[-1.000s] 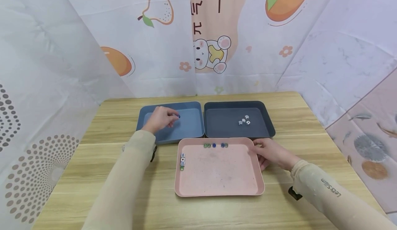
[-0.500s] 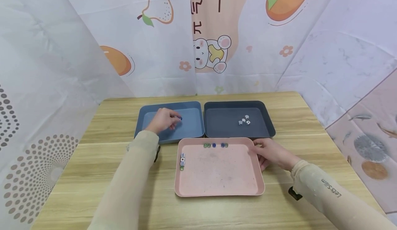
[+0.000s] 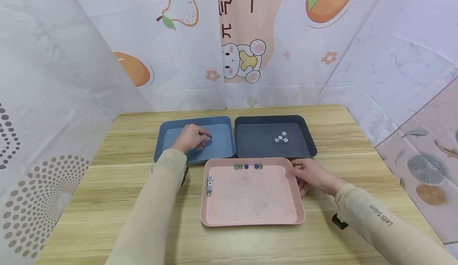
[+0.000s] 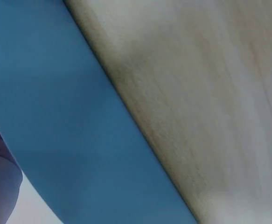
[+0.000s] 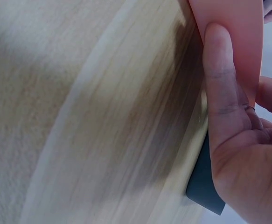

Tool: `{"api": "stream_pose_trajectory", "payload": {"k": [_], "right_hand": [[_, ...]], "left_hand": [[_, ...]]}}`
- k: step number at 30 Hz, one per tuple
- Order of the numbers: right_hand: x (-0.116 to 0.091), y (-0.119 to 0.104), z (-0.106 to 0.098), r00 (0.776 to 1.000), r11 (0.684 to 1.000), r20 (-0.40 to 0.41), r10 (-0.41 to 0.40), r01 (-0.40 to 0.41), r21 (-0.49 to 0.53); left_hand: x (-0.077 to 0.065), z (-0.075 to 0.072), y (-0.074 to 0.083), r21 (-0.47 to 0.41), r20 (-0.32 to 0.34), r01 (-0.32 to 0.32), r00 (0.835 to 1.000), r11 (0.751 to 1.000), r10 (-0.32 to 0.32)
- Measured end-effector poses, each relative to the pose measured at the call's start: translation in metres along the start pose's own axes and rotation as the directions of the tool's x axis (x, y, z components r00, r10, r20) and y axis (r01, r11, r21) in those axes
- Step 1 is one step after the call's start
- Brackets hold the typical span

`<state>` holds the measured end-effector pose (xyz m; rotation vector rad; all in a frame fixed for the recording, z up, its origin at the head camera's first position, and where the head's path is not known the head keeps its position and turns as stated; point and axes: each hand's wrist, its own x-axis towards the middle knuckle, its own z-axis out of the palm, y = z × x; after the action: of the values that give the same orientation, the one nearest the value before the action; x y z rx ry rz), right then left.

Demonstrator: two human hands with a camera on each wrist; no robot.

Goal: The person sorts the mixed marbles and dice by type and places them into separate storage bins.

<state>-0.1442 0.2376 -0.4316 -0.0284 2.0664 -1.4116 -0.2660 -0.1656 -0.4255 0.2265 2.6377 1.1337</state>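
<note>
My left hand (image 3: 193, 138) reaches into the blue tray (image 3: 167, 134) at the back left. Its thumb and fingertips pinch a small dark blue glass marble (image 3: 210, 137), mostly covered by the fingers. In the left wrist view the blue tray's outer wall (image 4: 80, 116) fills much of the frame, with part of the hand past its rim. My right hand (image 3: 316, 176) grips the right wall of the pink tray (image 3: 255, 201). In the right wrist view a finger (image 5: 219, 56) lies along that wall's outside. Green and blue marbles (image 3: 246, 167) line the pink tray's far side.
Several white dice (image 3: 280, 138) lie in the dark navy tray (image 3: 250, 147) at the back right. More dice (image 3: 210, 183) and a green marble (image 3: 209, 193) form a column along the pink tray's left wall. A printed curtain (image 3: 171, 58) hangs behind the wooden table (image 3: 114, 177).
My left hand has shifted slightly to the right inside the blue tray, and the blue marble has moved along with its fingertips. The right hand keeps its grip on the pink tray.
</note>
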Motion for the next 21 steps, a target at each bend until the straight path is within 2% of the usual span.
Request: {"api": "stream_pose_trajectory", "payload": {"k": [8,21], "right_hand": [[0.0017,0.0,-0.0011,1.0,1.0,0.01,0.002,-0.002,-0.008],[0.0041,-0.0001,-0.0008,1.0,1.0,-0.001,0.008,-0.008,-0.023]], "left_hand": [[0.0046,0.0005,-0.004,0.032,-0.069,0.073,0.995,0.997,-0.07],[0.003,-0.002,-0.0049,0.097,-0.115,0.198,0.976,0.976,-0.186]]}}
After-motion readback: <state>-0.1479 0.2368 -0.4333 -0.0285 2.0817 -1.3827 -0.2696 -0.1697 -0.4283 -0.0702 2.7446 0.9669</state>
